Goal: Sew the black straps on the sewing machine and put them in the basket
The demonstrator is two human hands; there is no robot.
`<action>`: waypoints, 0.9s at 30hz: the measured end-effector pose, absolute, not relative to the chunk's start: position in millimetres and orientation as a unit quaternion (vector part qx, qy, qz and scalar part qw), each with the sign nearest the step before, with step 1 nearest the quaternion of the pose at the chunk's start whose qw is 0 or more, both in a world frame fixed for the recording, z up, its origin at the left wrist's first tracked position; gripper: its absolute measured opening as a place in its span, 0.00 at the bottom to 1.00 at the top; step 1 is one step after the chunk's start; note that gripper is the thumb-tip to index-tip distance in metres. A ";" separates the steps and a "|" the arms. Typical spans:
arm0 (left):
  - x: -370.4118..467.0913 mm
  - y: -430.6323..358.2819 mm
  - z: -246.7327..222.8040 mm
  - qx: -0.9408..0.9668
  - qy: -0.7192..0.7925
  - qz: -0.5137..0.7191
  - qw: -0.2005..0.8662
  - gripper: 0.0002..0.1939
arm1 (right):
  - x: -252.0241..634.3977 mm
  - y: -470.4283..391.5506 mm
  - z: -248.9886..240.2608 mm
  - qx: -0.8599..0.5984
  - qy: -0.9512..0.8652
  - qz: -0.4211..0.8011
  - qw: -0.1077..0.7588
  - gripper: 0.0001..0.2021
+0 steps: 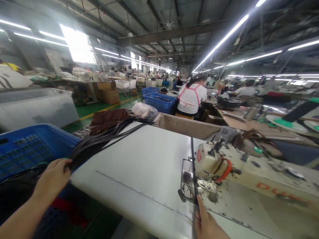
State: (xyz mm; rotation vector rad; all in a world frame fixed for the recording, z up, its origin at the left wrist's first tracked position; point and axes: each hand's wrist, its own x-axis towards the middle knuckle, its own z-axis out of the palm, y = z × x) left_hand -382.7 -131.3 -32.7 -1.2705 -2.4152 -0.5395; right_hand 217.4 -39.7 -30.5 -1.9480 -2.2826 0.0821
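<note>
Strip (194, 171), dark and slender, across smooth tabletop (142, 156).

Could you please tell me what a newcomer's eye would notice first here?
Probably the cream sewing machine on the right of the white tabletop, where the right hand holds a dark strap. Next comes the bundle of straps along the tabletop's left edge, with the left hand at its near end. Beyond the tabletop, a seated person wears bright pink back straps.

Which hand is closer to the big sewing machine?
Right. The right hand is close in front of the sewing machine, at a dark strip; the left hand is far across the table, by the bundle of dark strips.
</note>
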 end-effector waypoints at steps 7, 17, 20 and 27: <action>-205.0 -33.3 -50.3 -0.681 -0.660 -0.303 0.091 0.18 | 207.4 -49.0 -9.5 -0.658 -0.753 0.028 0.010 0.29; 33.7 -7.6 -43.4 -0.856 -0.458 -0.238 -0.027 0.25 | 211.0 -58.1 -18.0 -0.650 -0.754 0.029 0.087 0.33; 51.6 -9.8 -45.7 -0.856 -0.453 -0.247 -0.024 0.23 | 217.4 -59.4 -21.5 -0.634 -0.759 0.041 0.142 0.27; 53.6 -17.4 -48.7 -0.854 -0.449 -0.262 -0.002 0.20 | 232.0 -56.9 -20.1 -0.608 -0.703 0.165 0.330 0.19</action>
